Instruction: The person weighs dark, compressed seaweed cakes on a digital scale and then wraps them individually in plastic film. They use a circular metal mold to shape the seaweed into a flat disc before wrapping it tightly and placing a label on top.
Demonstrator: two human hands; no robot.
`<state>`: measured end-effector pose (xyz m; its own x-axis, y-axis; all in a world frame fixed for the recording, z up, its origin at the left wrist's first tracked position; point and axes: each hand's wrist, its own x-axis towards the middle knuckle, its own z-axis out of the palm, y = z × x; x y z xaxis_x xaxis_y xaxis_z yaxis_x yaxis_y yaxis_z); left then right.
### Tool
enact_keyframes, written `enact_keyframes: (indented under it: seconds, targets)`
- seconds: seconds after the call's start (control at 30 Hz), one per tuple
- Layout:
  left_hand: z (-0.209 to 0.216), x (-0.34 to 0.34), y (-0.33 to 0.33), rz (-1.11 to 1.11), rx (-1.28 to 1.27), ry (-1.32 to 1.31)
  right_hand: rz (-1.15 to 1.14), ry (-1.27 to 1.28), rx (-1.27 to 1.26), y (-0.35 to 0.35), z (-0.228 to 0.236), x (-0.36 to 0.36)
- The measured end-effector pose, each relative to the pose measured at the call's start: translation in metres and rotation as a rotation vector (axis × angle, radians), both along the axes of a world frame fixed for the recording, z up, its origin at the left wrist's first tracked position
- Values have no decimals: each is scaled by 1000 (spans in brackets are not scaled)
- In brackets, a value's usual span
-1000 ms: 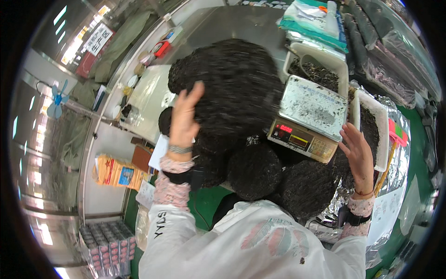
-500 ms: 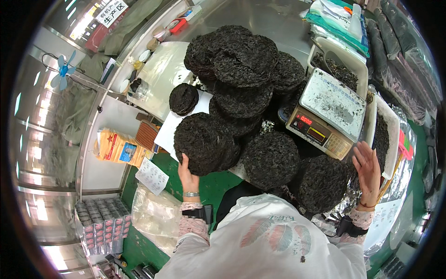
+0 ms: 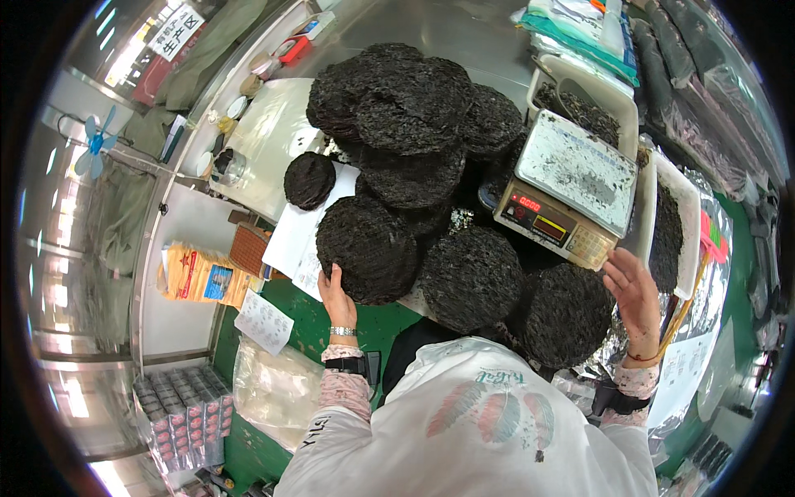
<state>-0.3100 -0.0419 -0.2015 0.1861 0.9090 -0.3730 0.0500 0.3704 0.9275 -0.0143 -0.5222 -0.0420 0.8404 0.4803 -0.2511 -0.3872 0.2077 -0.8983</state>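
Note:
A thick round stack of black cakes [image 3: 367, 250], which look like dried seaweed, stands at the near left of the table. My left hand [image 3: 338, 305] touches its near left edge, fingers stretched up against the rim and not wrapped around it. By the front right corner of the digital scale [image 3: 575, 178] is my right hand [image 3: 636, 302], fingers apart and slightly bent, holding nothing. Dark crumbs lie on the scale's metal pan. Two more black cakes, one in the front middle [image 3: 470, 278] and one at the front right [image 3: 567, 315], lie between my hands.
Taller piles of black cakes [image 3: 414, 103] rise behind, with a small cake [image 3: 310, 180] to their left. White bins [image 3: 687, 199] of dark flakes stand beyond the scale at right. Printed sheets [image 3: 310, 236] lie under the left stack. A plastic bag [image 3: 277, 389] lies on the green floor.
The upper cakes of the left stack have shifted right, so the stack looks more even and more printed paper shows. My right hand has come closer to the scale's corner, its fingers bending slightly.

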Motion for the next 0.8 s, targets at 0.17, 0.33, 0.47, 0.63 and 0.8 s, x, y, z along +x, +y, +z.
enact_keyframes:
  seconds: [0.17,0.33,0.47,0.63,0.8]
  targets:
    - [6,-3,-11,113,257,95,142,-151,-385,16,1,-43]
    - [84,37,-93,-960,985,309,628,-1046,-1069,12,-18,-109]
    - [80,70,-147,-1565,1333,480,731,-1150,-1228,6,-36,-117]
    - [73,79,-135,-1748,1327,467,700,-1108,-1129,-4,-33,-106]
    - [104,88,-119,-1538,1443,178,653,-1153,-1131,-5,-37,-112]
